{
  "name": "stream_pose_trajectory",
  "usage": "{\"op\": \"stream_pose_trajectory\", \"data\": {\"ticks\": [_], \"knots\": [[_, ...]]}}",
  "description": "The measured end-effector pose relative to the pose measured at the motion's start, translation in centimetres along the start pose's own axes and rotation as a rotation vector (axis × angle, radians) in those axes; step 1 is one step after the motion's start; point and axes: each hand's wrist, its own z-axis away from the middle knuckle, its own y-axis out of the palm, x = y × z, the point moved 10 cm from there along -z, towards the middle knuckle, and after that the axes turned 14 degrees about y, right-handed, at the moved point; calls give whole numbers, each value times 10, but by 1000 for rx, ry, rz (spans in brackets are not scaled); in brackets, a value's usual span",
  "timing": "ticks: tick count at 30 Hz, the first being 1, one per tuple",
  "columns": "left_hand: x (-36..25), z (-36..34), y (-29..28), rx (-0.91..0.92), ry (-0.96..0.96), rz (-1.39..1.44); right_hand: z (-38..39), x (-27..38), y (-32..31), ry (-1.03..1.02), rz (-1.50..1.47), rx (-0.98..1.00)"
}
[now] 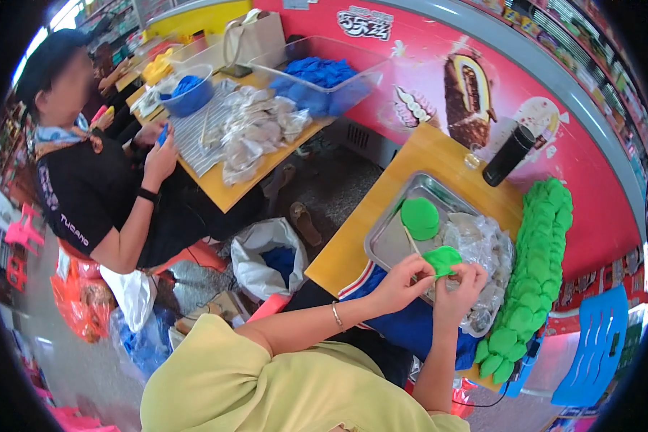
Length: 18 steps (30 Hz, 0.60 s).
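Note:
My left hand and my right hand meet over the front of a metal tray. Between their fingertips they pinch a small bright green piece, thin and curved like a petal or leaf of cloth or foam. Just beyond it, a green round pad, perhaps a stack of such pieces, lies in the tray. A thin pale stick rests between that pad and my left fingers. Crumpled clear plastic bags fill the tray's right side, close to my right hand.
A long heap of overlapping green pieces lines the table's right edge. Behind the tray stands a black bottle. Across the gap, a co-worker handles something blue at another wooden table. A white sack sits on the floor between.

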Motion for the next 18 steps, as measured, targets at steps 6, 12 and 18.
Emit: {"op": "stream_pose_trajectory", "data": {"ticks": [6,12,18], "knots": [[10,5,6,25,-207,148,-1,-15,10,137,20,91],[3,0,2,40,32,-102,4,-4,14,88,-10,102],[6,-12,-5,-62,161,-216,4,-2,15,92,-71,97]]}}
